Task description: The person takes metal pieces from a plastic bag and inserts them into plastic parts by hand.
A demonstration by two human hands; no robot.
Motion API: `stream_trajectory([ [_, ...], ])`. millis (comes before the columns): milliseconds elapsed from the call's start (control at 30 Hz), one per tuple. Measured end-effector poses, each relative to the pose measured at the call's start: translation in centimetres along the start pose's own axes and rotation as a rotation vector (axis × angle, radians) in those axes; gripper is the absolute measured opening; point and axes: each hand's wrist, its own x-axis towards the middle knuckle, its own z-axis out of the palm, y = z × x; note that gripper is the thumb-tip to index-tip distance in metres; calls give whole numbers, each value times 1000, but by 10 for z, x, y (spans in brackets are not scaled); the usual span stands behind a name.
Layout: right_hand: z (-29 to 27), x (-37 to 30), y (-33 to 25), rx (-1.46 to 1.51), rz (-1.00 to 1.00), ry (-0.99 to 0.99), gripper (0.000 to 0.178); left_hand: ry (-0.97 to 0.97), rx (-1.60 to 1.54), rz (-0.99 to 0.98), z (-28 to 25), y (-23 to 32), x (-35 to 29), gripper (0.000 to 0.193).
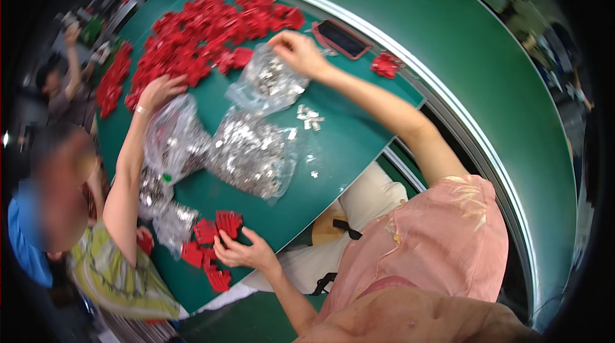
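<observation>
My left hand [246, 251] is at the near edge of the green table, fingers apart. Its fingertips touch or nearly touch a small group of red plastic pieces [229, 223]. Farther off, my right hand [296, 53] has its fingers bent together at the upper edge of a clear plastic bag [274, 80] of small silvery metal parts; the fingertips are partly hidden. A larger bag of metal parts [246, 154] lies between my hands. Several loose metal parts [310, 117] are scattered beside the bags.
A wide heap of red pieces [198, 35] covers the table's far side. A co-worker's hand [163, 91] reaches in from the left, over another bag [176, 135]. A phone in a red case [341, 39] and a small red cluster [385, 65] lie near the metal rail.
</observation>
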Motion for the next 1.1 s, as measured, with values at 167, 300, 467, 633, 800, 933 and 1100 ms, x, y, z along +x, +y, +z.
stream_trajectory([
  [167,45,63,42,-285,-172,-290,21,-35,-29,26,-1,1,-6,56],
  [300,83,87,42,-537,-143,-193,27,-39,-31,44,-1,-1,-11,57],
  [467,112,90,43,-644,389,-663,50,-36,-38,32,1,-2,-12,58],
  [633,100,78,66,-305,167,-480,49,-54,-81,27,-1,0,-8,56],
  [800,67,63,41,89,73,-363,39,-30,-79,43,0,-4,-8,54],
  [933,28,31,-11,359,148,-342,41,-24,-52,61,-3,1,-11,52],
  [1100,-22,-77,-73,907,693,-549,61,-104,-531,176,-16,49,-14,58],
])
